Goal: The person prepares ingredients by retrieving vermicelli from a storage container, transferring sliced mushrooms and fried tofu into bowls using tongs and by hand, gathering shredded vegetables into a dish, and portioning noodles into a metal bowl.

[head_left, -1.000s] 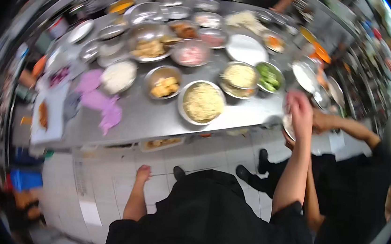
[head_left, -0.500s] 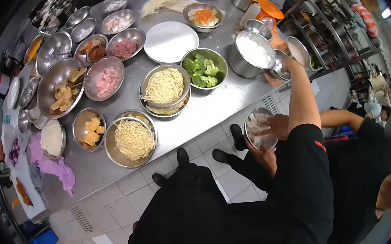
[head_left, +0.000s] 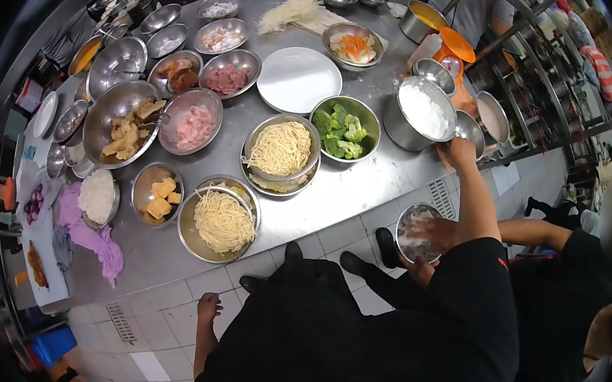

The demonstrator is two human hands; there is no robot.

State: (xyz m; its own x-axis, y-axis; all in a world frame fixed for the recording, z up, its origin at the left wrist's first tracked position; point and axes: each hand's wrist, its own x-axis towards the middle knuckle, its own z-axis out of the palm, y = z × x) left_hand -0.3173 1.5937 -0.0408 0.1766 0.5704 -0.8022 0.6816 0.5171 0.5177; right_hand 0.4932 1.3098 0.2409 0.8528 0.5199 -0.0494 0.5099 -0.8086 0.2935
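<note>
My right hand point(head_left: 460, 154) reaches to the table's right end, at the near rim of a small metal bowl point(head_left: 469, 131) beside the pot of white powder point(head_left: 427, 108). Its fingers are closed, and what they grip is hidden. My left hand point(head_left: 211, 307) hangs below the table's front edge with fingers curled in and nothing visible in them. Closest on the table to it is a metal bowl of yellow noodles point(head_left: 224, 220). A co-worker's hands point(head_left: 440, 235) hold and work in a metal bowl with whitish pieces point(head_left: 413, 238), blurred by motion.
Across the steel table point(head_left: 335, 194) stand broccoli point(head_left: 340, 132), a second noodle bowl point(head_left: 279, 148), a white plate point(head_left: 300, 80), yellow blocks point(head_left: 162, 198), several meat bowls and rice point(head_left: 97, 195). The co-worker point(head_left: 567, 312) stands close at my right. A rack point(head_left: 543, 96) rises behind.
The view has shifted, moving the table right in the picture. My right hand has drawn nearer along the small bowl's edge. My left hand has come into view. The co-worker's hand keeps moving in the bowl.
</note>
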